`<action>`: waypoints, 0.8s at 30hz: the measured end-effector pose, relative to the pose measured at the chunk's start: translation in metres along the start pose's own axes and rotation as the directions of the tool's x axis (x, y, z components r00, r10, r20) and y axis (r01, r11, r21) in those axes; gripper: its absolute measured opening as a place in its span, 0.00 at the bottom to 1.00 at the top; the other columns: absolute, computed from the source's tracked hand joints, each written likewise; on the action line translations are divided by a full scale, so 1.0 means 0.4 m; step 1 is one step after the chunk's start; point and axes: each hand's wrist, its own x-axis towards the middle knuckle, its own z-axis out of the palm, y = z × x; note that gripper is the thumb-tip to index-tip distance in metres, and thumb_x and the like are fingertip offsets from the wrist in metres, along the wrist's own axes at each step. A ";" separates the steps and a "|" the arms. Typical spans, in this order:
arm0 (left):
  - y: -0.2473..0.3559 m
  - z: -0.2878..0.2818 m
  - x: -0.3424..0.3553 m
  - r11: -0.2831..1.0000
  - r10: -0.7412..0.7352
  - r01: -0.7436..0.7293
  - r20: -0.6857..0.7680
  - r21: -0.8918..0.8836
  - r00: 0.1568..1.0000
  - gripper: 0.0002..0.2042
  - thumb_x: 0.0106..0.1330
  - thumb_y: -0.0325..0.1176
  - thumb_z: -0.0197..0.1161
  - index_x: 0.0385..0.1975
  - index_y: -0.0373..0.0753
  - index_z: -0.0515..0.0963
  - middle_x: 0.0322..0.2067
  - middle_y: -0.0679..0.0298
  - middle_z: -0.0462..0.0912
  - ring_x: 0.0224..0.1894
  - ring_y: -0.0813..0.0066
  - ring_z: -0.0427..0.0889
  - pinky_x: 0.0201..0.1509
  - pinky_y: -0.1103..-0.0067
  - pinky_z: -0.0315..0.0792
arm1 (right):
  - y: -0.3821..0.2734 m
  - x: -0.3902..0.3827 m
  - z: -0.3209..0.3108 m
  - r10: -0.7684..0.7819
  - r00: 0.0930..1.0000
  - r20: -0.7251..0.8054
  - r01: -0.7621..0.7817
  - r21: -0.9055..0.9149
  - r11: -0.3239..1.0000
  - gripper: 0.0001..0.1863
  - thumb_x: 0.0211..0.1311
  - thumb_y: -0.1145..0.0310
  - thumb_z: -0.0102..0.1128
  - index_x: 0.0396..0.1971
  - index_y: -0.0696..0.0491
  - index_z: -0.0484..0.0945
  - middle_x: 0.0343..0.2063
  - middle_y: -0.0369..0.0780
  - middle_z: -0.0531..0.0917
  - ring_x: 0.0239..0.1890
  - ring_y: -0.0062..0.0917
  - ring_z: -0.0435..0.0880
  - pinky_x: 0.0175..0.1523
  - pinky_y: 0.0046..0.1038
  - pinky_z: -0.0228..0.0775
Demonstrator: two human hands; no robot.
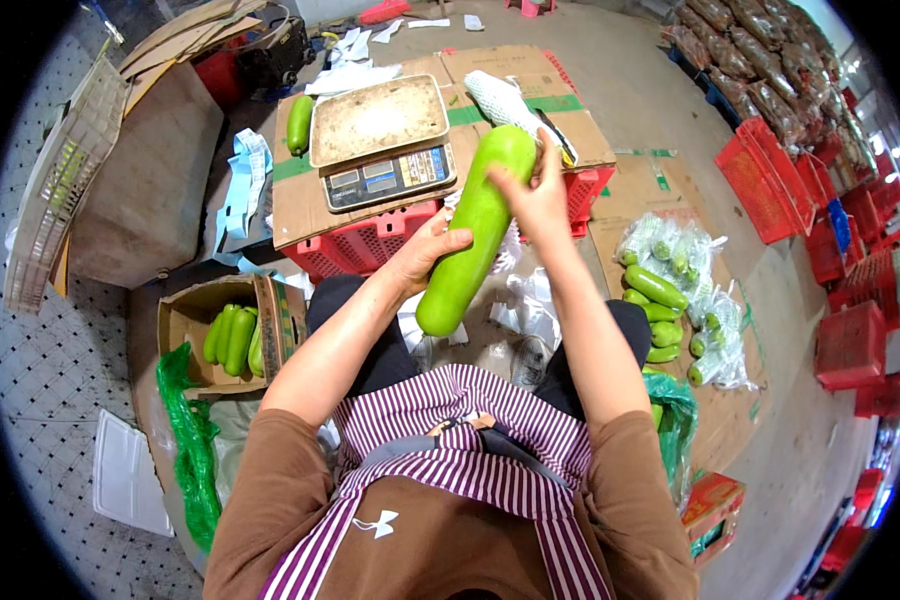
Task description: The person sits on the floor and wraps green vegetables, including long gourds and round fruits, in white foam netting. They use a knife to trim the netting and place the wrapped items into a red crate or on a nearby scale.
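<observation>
A long light-green gourd (478, 230) is held at a slant over my lap, its upper end pointing away to the right. My left hand (425, 255) wraps its lower left side, thumb across the skin. Near the top, my right hand (538, 195) grips the right side with the thumb on the front. Beyond it, a weighing scale (395, 178) with a stained metal tray (380, 118) sits on a cardboard-covered stand (290, 205). One smaller green gourd (298, 125) lies left of the tray. A white foam net sleeve (498, 98) lies at the stand's far right.
At left, a cardboard box (185, 335) holds several green gourds, beside a green plastic bag (192, 450). More gourds (658, 288), some in clear bags (715, 330), lie on flattened cardboard at right. Red crates (765, 180) and stacked bagged goods (745, 50) stand farther right.
</observation>
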 end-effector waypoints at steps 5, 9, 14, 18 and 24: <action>0.012 -0.035 -0.005 0.967 -0.084 0.070 -0.047 -0.244 0.995 0.31 0.61 0.50 0.65 0.60 0.39 0.67 0.48 0.59 0.80 0.45 0.69 0.83 0.46 0.71 0.81 | 0.105 0.105 -0.118 0.336 0.911 -0.238 -0.275 0.256 0.927 0.16 0.71 0.61 0.51 0.44 0.60 0.77 0.34 0.39 0.83 0.36 0.20 0.80 0.41 0.22 0.71; 0.040 -0.075 -0.014 0.925 -0.107 0.045 -0.146 -0.377 0.984 0.29 0.63 0.57 0.57 0.54 0.39 0.75 0.42 0.59 0.83 0.43 0.68 0.84 0.44 0.68 0.82 | 0.032 -0.063 -0.098 0.345 0.935 -0.077 -0.297 0.361 0.884 0.13 0.73 0.65 0.48 0.38 0.59 0.78 0.29 0.38 0.82 0.31 0.19 0.79 0.38 0.22 0.72; 0.069 -0.051 -0.011 0.915 -0.037 -0.119 -0.374 -0.385 0.927 0.27 0.63 0.58 0.56 0.46 0.38 0.79 0.34 0.59 0.84 0.33 0.69 0.84 0.39 0.74 0.81 | -0.045 -0.166 -0.056 0.215 0.976 0.034 -0.215 0.288 0.933 0.11 0.72 0.67 0.49 0.38 0.59 0.78 0.29 0.36 0.81 0.33 0.20 0.79 0.42 0.22 0.72; 0.044 -0.067 -0.028 0.965 0.023 -0.092 -0.272 -0.247 0.962 0.25 0.63 0.51 0.60 0.52 0.37 0.74 0.38 0.59 0.83 0.36 0.70 0.83 0.41 0.75 0.80 | -0.087 -0.103 -0.008 0.008 1.000 -0.004 -0.007 0.083 0.996 0.11 0.64 0.71 0.60 0.43 0.60 0.77 0.37 0.40 0.81 0.39 0.22 0.80 0.44 0.24 0.72; 0.032 -0.006 -0.009 0.964 0.201 -0.138 -0.281 0.227 0.938 0.33 0.57 0.43 0.67 0.61 0.37 0.64 0.45 0.60 0.78 0.42 0.71 0.81 0.47 0.74 0.78 | -0.079 -0.037 0.046 0.110 0.991 0.079 -0.121 0.156 0.980 0.27 0.58 0.65 0.68 0.54 0.61 0.70 0.42 0.44 0.80 0.43 0.25 0.80 0.46 0.26 0.76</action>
